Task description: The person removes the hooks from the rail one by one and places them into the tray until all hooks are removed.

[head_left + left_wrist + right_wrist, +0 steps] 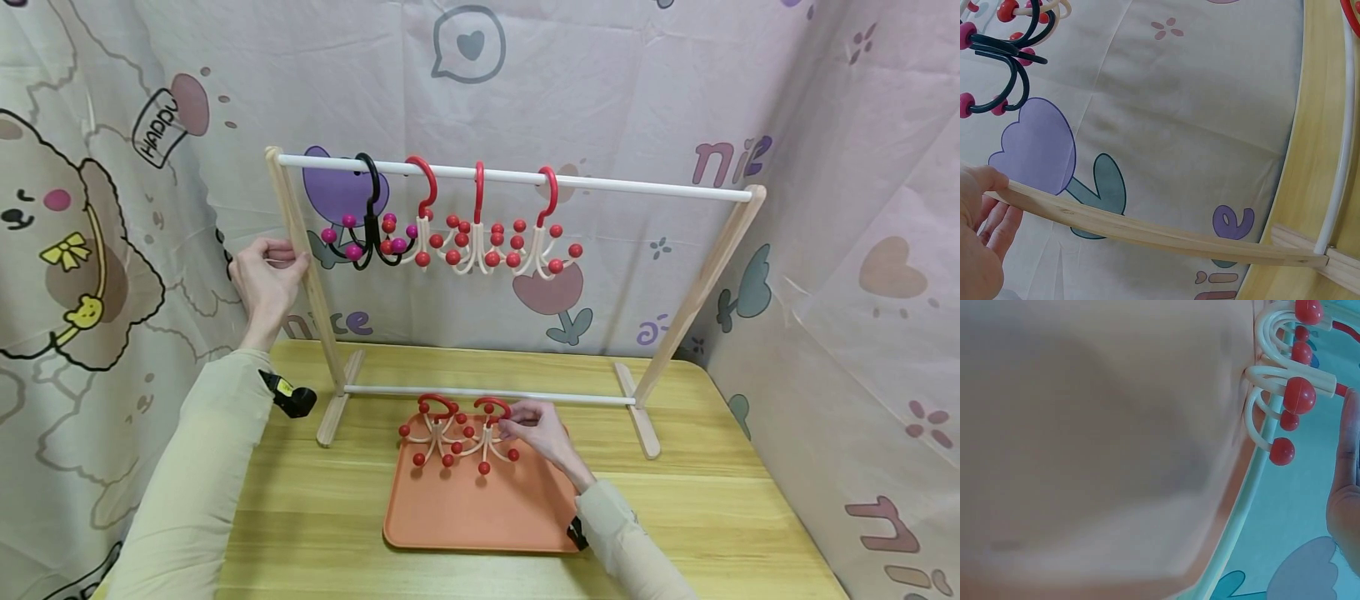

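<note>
My left hand (pixel 266 279) grips the left wooden post (pixel 318 304) of a small rack, thumb on one side and fingers on the other in the left wrist view. Down at the tray, my right hand (pixel 546 433) pinches the red hook of a cream multi-arm hook hanger (pixel 486 446) with red balls on its arm ends. That hanger stands upright on the orange tray (pixel 480 517), its hook partly behind the fingertips. Beside it on the left stands a matching hanger (pixel 437 433). In the right wrist view, the fingers (pixel 1349 444) reach the red hook from the right edge.
From the rack's white top rod (pixel 645 185) hang a black hanger (pixel 372 229) with magenta balls and three red-hooked cream ones, such as the rightmost (pixel 540 237). A lower white rod (pixel 525 395) runs behind the tray. Patterned cloth (pixel 637 83) surrounds the wooden table (pixel 720 500).
</note>
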A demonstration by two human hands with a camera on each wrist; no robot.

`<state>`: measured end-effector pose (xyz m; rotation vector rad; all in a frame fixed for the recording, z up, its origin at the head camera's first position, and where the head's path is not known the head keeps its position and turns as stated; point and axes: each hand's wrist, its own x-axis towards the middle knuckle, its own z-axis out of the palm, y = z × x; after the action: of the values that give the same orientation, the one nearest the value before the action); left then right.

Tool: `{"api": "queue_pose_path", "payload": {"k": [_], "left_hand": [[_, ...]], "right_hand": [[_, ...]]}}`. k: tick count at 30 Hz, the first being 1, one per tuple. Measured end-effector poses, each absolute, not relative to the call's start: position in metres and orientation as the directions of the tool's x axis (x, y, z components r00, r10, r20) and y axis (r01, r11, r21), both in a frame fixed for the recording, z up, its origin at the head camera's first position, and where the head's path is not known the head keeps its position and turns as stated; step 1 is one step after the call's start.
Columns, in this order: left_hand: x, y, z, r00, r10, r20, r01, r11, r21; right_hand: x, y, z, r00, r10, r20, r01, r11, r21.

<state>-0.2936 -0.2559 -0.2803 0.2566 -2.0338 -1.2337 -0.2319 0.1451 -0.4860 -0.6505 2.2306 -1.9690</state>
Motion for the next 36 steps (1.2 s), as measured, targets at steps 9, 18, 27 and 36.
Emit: {"api": "queue_pose_path", "payload": {"k": [9, 18, 27, 36], "left_hand": [[-0.294, -0.255, -0.28, -0.715, -0.511, 0.478, 0.188, 0.518, 0.835], [-0.294, -0.255, -0.28, -0.721, -0.512, 0.466, 0.175, 0.516, 0.839], [-0.294, -0.255, -0.279, -0.715, -0.509, 0.479, 0.187, 0.52, 0.833], [-0.293, -0.255, -0.28, -0.721, -0.508, 0.471, 0.184, 0.516, 0.837]], "right_hand": [[-0.231, 0.145, -0.484, -0.923, -0.329, 0.2, -0.256, 0.134, -0.957], [-0.229, 0.147, -0.472, -0.937, -0.252, 0.241, -0.293, 0.197, -0.935], [-0.235, 0.152, -0.448, -0.922, -0.205, 0.328, -0.366, 0.189, -0.911], [-0.242, 0.162, -0.408, -0.916, -0.119, 0.382, -0.398, 0.17, -0.901]]}}
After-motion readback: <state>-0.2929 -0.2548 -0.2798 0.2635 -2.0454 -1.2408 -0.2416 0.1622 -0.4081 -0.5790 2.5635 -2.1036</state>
